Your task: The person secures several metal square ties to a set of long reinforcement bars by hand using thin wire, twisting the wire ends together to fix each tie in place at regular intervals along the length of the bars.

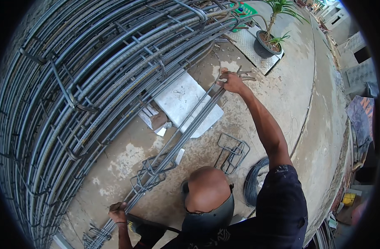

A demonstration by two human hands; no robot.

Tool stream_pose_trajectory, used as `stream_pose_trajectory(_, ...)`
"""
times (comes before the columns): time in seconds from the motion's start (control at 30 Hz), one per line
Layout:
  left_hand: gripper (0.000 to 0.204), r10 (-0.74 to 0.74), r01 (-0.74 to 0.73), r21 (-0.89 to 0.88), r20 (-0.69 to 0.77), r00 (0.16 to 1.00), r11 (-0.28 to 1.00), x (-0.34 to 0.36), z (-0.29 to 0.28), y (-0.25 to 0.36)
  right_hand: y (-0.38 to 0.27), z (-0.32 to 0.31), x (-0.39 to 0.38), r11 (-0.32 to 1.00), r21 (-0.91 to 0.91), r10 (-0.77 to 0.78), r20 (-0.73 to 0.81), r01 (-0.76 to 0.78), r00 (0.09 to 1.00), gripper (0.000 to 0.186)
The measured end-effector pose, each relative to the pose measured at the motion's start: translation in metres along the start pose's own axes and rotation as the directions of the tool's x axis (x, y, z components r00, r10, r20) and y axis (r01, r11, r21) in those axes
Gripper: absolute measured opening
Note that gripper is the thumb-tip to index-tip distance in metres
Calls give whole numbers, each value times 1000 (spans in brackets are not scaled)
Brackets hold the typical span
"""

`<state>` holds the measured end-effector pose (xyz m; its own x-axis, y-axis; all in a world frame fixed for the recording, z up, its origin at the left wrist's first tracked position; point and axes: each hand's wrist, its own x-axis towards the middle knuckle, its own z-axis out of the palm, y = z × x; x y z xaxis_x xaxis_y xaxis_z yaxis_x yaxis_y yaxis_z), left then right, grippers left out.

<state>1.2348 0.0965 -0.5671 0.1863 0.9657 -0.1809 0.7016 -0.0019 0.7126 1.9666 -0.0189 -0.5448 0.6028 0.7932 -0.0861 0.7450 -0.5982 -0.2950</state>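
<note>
A bundle of long steel bars point(197, 119) runs diagonally from lower left to upper right, with hooked ends near the top. My left hand point(117, 212) is closed on the bundle's lower stretch. My right hand point(231, 81) grips it near the hooked ends, fingers curled round the metal. Bent wire stirrups point(153, 174) hang around the bars between my hands; more loose stirrups point(234, 150) lie on the concrete to the right. Beneath the upper bars lies a pale metal sheet point(175, 97). My bent knee point(206, 191) is below the bars.
Stacked rebar cages point(69, 103) curve along the left. A potted plant point(264, 49) stands by a checkered plate point(248, 45) and a green basket point(244, 10). A coil of dark wire point(251, 186) lies beside my right arm. Tarpaulin point(360, 120) and clutter line the right edge.
</note>
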Motion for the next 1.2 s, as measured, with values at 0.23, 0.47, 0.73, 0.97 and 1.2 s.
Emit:
stream_pose_trajectory(0.23,15,97,-99,-21,-87,992,995,-2,-12,15,-24,-42,12,973,227,-53,74,35,996,31)
stream_pose_trajectory(0.47,17,146,-149,54,49,988,987,-8,-34,21,-68,-148,-14,975,-57,-193,268,216,944,25)
stream_pose_trajectory(0.73,16,99,-100,108,12,995,989,-1,-44,23,-96,-114,3,861,490,-143,-29,139,989,27)
stream_pose_trajectory(0.97,15,72,-76,95,47,996,993,1,-24,13,-24,-34,-47,660,744,-51,-93,104,994,12)
stream_pose_trajectory(1.2,15,57,-57,9,-1,998,998,-4,-47,18,-128,-182,-16,951,245,159,126,-186,979,14)
